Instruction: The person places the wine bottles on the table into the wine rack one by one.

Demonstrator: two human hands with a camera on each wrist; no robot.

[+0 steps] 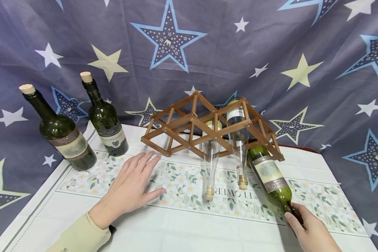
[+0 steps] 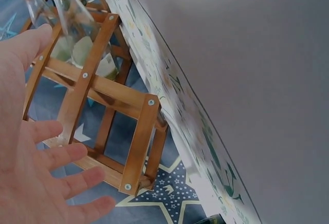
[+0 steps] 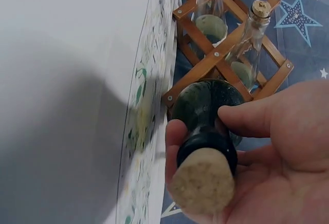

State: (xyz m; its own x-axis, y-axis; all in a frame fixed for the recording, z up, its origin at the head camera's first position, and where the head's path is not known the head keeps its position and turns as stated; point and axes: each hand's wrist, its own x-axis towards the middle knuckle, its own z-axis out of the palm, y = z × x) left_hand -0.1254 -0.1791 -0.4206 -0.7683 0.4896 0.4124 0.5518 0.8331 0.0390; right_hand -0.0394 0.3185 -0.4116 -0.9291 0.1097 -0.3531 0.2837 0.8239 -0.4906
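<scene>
My right hand (image 1: 310,225) grips the neck of a green wine bottle (image 1: 269,175) whose base sits in the lower right opening of a wooden lattice wine rack (image 1: 192,120). In the right wrist view, thumb and fingers wrap the neck just behind the cork (image 3: 203,183). Two clear glass bottles (image 1: 210,164) (image 1: 239,150) lie in the rack, their corked necks pointing toward me. My left hand (image 1: 129,185) hovers over the table left of the rack, fingers spread and holding nothing; the left wrist view shows its fingers beside the rack's end (image 2: 139,147).
Two dark corked wine bottles (image 1: 66,136) (image 1: 108,126) stand upright at the table's left. A white cloth (image 1: 189,227) with a floral band covers the table. Behind the rack hangs a blue-grey curtain (image 1: 214,45) with stars.
</scene>
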